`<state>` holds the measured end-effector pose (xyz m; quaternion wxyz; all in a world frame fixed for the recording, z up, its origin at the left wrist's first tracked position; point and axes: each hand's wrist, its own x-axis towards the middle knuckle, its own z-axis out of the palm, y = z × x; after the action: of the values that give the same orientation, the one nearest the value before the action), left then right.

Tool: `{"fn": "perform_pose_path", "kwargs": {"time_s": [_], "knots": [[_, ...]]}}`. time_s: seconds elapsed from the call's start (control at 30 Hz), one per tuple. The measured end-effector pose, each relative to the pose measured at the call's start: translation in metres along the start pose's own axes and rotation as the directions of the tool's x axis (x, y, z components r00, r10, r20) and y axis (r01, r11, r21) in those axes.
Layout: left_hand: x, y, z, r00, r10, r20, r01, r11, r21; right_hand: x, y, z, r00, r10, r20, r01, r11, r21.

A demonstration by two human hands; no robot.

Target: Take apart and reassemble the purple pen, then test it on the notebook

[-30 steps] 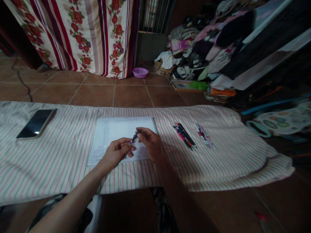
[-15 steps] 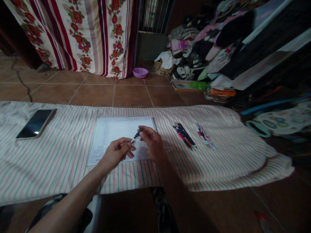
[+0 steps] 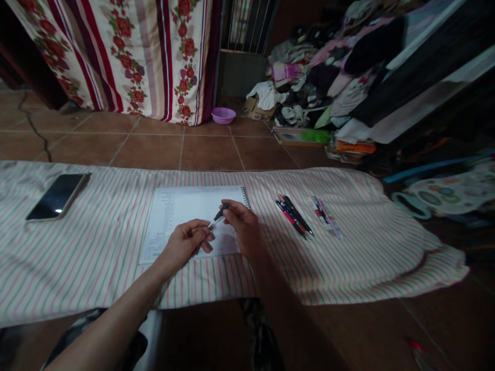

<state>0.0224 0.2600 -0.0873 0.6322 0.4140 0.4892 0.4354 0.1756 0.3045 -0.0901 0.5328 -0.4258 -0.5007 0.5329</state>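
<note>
My right hand [image 3: 243,226] pinches a dark pen [image 3: 218,215] over a spiral notebook [image 3: 181,211] lying open on a pink-striped cloth [image 3: 96,247]. The pen's tip points down-left toward my left hand [image 3: 189,243], whose fingers are curled together close to the tip; what they hold, if anything, is too small to name. Both hands hover over the notebook's lower right part. Right of the notebook lie several pens [image 3: 294,215] in a bundle and a packet of refills [image 3: 325,216].
A phone [image 3: 58,196] lies face up at the cloth's left end. Beyond the cloth is a tiled floor with a floral curtain [image 3: 127,51], a purple bowl [image 3: 223,115] and a heap of clothes [image 3: 328,67]. Coloured plastic items [image 3: 444,193] sit at the right.
The right hand has drawn the pen slightly up and to the right, away from the left hand's fingers. The left hand has stayed put.
</note>
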Motion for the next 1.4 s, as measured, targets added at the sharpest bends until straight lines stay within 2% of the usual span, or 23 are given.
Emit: {"fn": "perform_pose_path", "kwargs": {"time_s": [0.33, 1.0, 1.4], "knots": [[0.0001, 0.0016, 0.0011, 1.0, -0.018, -0.004, 0.018, 0.999, -0.045, -0.0003, -0.0012, 0.002, 0.999, 0.005, 0.035, -0.005, 1.0, -0.007], [0.0016, 0.0026, 0.0013, 1.0, 0.014, -0.005, -0.014, 0.999, -0.042, -0.004, -0.0043, 0.0066, 0.995, 0.067, 0.075, -0.068, 0.998, 0.012], [-0.002, 0.0071, 0.002, 0.999, 0.035, -0.018, -0.035, 0.999, -0.037, -0.0046, -0.0041, 0.0072, 0.995, 0.058, 0.084, -0.059, 0.998, 0.013]]}}
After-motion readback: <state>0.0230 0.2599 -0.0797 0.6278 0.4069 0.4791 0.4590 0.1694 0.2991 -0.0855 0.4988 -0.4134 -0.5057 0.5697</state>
